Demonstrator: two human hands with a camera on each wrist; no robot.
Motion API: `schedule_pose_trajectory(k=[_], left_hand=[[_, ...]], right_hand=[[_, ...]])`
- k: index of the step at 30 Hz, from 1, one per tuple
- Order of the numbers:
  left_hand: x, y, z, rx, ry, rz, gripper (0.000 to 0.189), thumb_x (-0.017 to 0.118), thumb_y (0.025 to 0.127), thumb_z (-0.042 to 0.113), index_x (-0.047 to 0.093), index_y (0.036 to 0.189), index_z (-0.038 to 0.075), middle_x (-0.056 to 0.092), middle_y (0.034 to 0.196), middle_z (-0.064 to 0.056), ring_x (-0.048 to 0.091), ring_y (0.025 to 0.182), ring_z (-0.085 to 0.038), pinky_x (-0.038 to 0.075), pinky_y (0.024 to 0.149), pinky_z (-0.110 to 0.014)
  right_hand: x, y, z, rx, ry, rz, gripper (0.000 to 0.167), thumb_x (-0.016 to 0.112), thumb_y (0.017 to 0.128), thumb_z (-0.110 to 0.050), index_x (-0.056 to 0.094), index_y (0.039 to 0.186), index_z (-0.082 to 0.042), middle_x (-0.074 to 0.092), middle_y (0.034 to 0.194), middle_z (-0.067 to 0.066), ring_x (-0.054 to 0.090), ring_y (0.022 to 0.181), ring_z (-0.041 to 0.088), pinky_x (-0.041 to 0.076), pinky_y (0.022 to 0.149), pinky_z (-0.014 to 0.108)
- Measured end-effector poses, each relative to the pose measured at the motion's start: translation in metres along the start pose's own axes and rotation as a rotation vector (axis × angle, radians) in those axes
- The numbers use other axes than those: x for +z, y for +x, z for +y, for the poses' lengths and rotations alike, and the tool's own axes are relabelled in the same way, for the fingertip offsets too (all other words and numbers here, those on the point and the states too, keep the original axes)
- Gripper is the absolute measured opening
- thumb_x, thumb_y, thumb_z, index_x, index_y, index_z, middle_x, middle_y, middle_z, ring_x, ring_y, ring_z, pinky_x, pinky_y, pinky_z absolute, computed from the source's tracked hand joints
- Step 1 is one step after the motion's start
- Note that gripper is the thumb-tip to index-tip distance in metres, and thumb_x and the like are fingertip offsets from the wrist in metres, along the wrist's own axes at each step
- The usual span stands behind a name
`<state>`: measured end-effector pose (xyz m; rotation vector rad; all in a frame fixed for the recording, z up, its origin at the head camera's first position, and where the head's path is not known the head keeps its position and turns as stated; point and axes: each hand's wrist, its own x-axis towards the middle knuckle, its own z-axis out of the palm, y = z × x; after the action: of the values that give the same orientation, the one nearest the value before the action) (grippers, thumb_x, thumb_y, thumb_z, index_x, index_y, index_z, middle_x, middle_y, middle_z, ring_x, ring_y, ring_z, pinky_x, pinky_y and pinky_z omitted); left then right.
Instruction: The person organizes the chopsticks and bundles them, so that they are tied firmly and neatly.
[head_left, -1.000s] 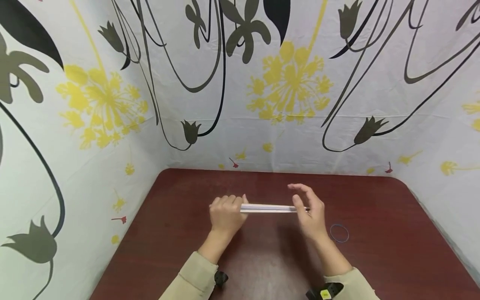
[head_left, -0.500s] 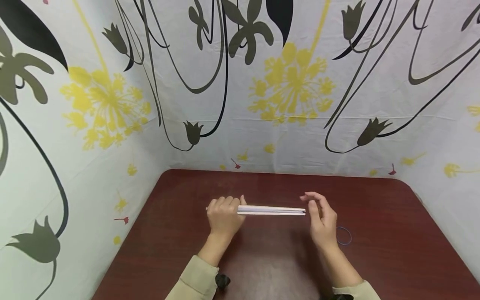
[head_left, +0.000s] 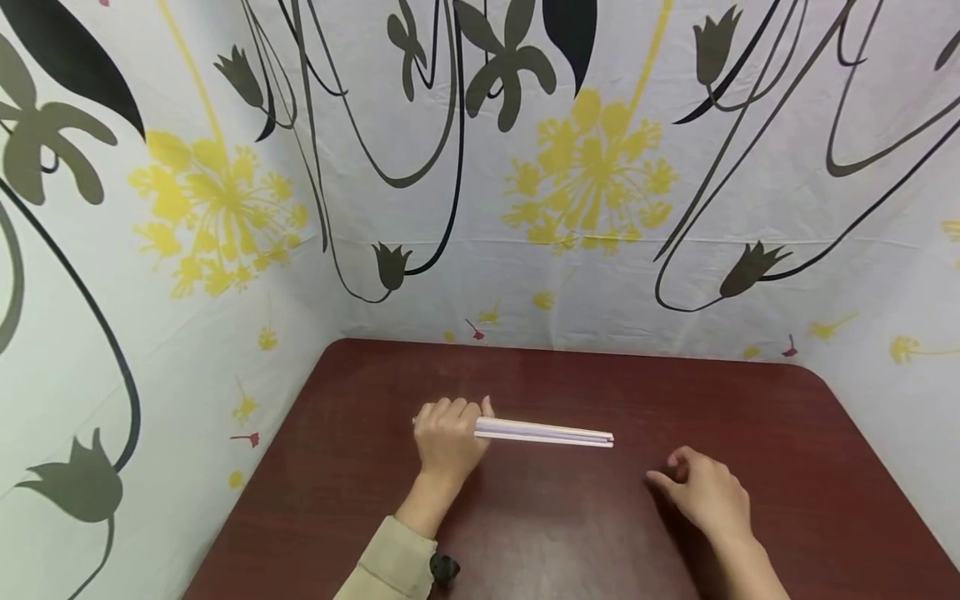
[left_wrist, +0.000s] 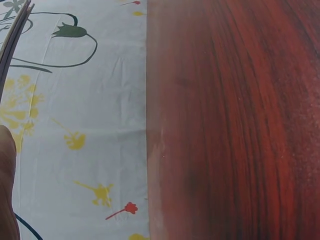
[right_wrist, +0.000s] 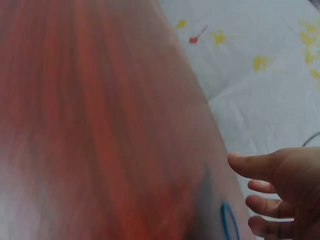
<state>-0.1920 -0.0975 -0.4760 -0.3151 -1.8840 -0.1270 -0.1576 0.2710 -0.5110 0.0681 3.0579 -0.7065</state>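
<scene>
Over the desk (head_left: 555, 533), the left hand (head_left: 448, 437) has its grip clamped round the white sticks (head_left: 544, 432), probably to bundle them, free ends toward three o'clock. At four o'clock from them, the right hand (head_left: 711, 496) holds nothing, thumb and fingers apart, near the blue band (right_wrist: 224, 220).

1. Some kind of indoor, curtained-off tabletop nook imo, but I can't tell if it's in a home, an office or a studio.
2. Big giveaway: white patterned sheeting (head_left: 480, 212) along the far edge and both sides of the bench (head_left: 555, 533), kinda like a booth.
3. Sheeting's creased, with yellow seed-head prints (head_left: 592, 171) and grey-green tulip prints (head_left: 752, 269), so the decor's pretty homey.
4. Bench is reddish-brown with dark woodgrain and rounded far corners, more dining-table than workshop.
</scene>
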Motion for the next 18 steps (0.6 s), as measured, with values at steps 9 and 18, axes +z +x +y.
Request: schedule_pose_trajectory(k=[9, 18], left_hand=[[0.001, -0.005, 0.002, -0.008, -0.005, -0.020, 0.049, 0.053, 0.095, 0.027, 0.046, 0.048, 0.015, 0.045, 0.045, 0.003, 0.039, 0.040, -0.017, 0.036, 0.044, -0.031], [0.001, -0.005, 0.004, -0.009, 0.001, -0.050, 0.050, 0.052, 0.096, 0.028, 0.047, 0.047, 0.015, 0.046, 0.045, 0.002, 0.040, 0.039, -0.017, 0.038, 0.044, -0.031]], right_hand=[[0.006, -0.006, 0.030, 0.053, 0.039, -0.006, 0.046, 0.071, 0.091, -0.043, 0.059, 0.098, 0.000, 0.059, 0.082, 0.009, 0.060, 0.070, 0.029, 0.047, 0.059, 0.049], [0.011, -0.010, 0.035, -0.114, -0.027, 0.064, 0.019, 0.070, 0.094, -0.020, 0.063, 0.081, -0.009, 0.056, 0.085, 0.011, 0.053, 0.064, 0.024, 0.046, 0.057, 0.046]])
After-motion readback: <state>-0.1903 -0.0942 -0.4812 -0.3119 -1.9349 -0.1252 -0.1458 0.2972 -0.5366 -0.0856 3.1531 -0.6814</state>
